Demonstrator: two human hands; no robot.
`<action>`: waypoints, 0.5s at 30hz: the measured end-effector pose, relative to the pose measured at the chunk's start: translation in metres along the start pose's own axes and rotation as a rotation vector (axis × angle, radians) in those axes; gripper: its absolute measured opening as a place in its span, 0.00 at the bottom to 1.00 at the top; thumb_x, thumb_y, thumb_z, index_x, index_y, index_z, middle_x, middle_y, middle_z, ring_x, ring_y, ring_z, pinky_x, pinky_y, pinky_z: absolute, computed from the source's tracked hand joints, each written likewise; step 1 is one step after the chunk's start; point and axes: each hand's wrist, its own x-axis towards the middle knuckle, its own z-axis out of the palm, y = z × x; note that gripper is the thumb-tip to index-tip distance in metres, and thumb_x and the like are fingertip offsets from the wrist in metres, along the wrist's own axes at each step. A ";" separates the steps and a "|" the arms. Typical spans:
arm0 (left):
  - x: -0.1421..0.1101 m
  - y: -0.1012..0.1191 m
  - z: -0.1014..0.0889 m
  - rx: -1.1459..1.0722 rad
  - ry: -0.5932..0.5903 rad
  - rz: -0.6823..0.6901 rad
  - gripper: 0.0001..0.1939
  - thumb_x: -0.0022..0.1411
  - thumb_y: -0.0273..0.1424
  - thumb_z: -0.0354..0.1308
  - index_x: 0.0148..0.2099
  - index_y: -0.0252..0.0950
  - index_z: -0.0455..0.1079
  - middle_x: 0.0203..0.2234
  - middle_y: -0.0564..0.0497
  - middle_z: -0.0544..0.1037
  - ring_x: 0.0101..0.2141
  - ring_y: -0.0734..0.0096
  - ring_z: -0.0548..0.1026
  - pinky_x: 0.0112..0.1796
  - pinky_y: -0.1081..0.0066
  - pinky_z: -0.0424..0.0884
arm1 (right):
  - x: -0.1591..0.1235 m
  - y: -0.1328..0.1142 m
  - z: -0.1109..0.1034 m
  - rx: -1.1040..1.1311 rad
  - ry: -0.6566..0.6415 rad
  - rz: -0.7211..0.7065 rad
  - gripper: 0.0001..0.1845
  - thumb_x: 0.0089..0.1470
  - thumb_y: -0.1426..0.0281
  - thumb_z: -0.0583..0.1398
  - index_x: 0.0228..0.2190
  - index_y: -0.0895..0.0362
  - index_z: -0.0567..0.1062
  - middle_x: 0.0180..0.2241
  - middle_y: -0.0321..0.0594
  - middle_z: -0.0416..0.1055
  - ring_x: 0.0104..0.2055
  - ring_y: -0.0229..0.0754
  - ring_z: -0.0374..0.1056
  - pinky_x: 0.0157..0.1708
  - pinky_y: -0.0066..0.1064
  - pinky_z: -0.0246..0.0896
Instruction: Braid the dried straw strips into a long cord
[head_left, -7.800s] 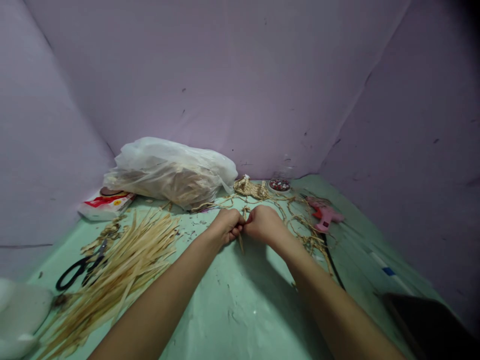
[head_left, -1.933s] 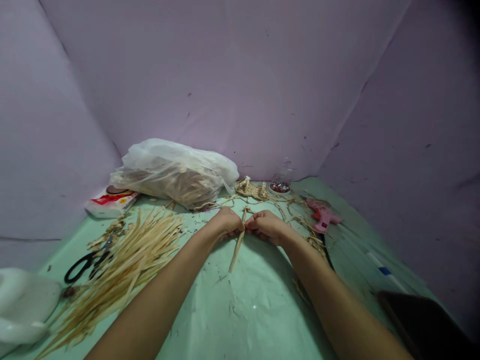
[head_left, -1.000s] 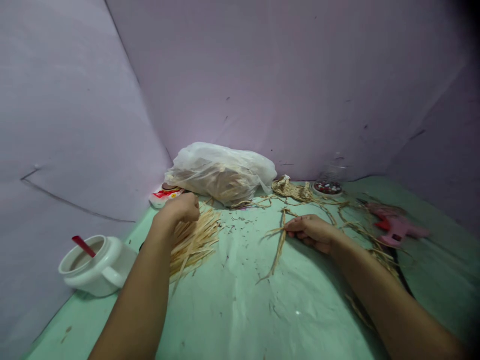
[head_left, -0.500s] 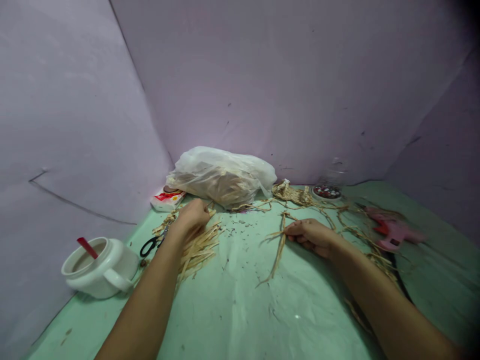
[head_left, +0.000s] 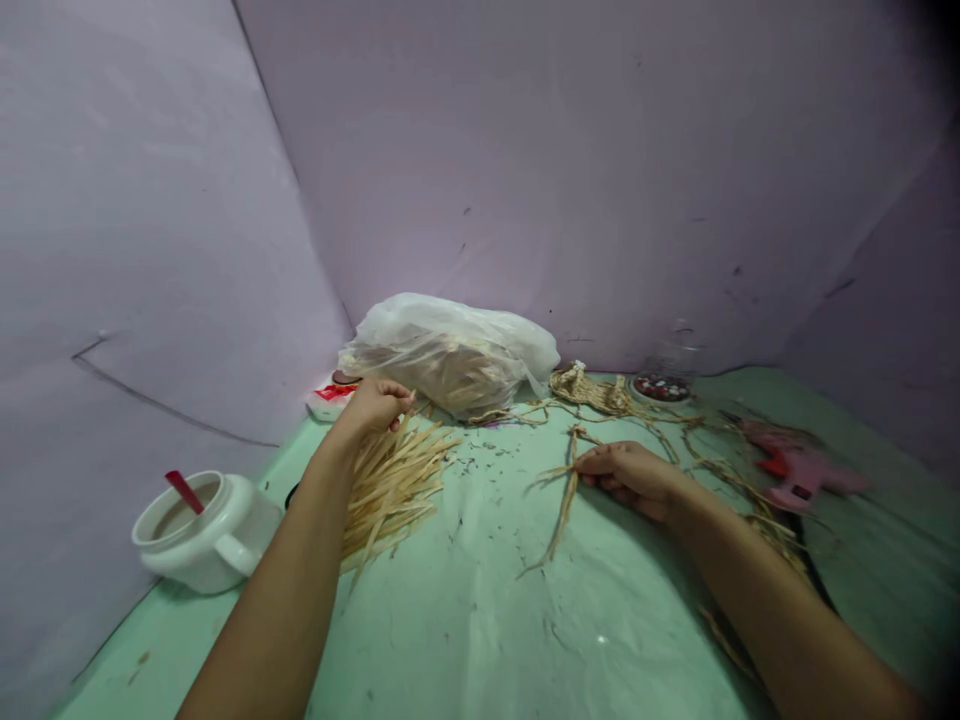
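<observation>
My left hand (head_left: pixel 379 405) is raised over a pile of dried straw-coloured fibre strips (head_left: pixel 397 485), its fingertips pinched on the end of one strip. Most of that strip is hidden or blends with the pile below. On the right, my right hand (head_left: pixel 626 472) pinches a fibre cord (head_left: pixel 572 450) near its middle, just above the table. Loose ends of the cord spread left and down from the fingertips. A long thin cord (head_left: pixel 660 440) trails over the table behind this hand.
A white pot (head_left: pixel 214 530) with a red stick stands at left. A plastic bag (head_left: pixel 450 350) of fibre lies at the back, beside a woven piece (head_left: pixel 592 388) and a clear jar (head_left: pixel 664 385) of beads. A pink glue gun (head_left: pixel 806 475) is at right. Scissors are mostly hidden behind my left forearm.
My left hand has lifted up from the pile, with a strip end in its fingertips. My right hand keeps its pinch on the cord. The view has shifted slightly.
</observation>
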 end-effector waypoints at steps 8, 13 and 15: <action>-0.001 0.005 0.004 -0.202 0.127 0.086 0.10 0.40 0.32 0.58 0.26 0.30 0.68 0.14 0.55 0.68 0.11 0.84 0.58 0.14 0.79 0.50 | 0.002 0.002 -0.001 0.014 -0.017 -0.005 0.08 0.36 0.71 0.58 0.14 0.61 0.65 0.10 0.29 0.51 0.12 0.25 0.39 0.11 0.22 0.30; -0.025 0.037 -0.008 -0.395 0.267 0.288 0.10 0.37 0.29 0.61 0.26 0.29 0.70 0.12 0.58 0.66 0.14 0.85 0.58 0.16 0.80 0.53 | 0.004 0.003 -0.002 0.013 -0.024 -0.007 0.08 0.35 0.71 0.59 0.14 0.60 0.65 0.11 0.30 0.53 0.12 0.25 0.39 0.11 0.22 0.30; -0.043 0.057 -0.012 -0.536 0.167 0.301 0.10 0.38 0.30 0.61 0.26 0.30 0.70 0.12 0.57 0.65 0.13 0.84 0.59 0.15 0.80 0.52 | 0.004 0.003 -0.001 -0.004 -0.017 -0.023 0.08 0.35 0.71 0.59 0.14 0.60 0.65 0.10 0.29 0.53 0.12 0.26 0.40 0.11 0.22 0.31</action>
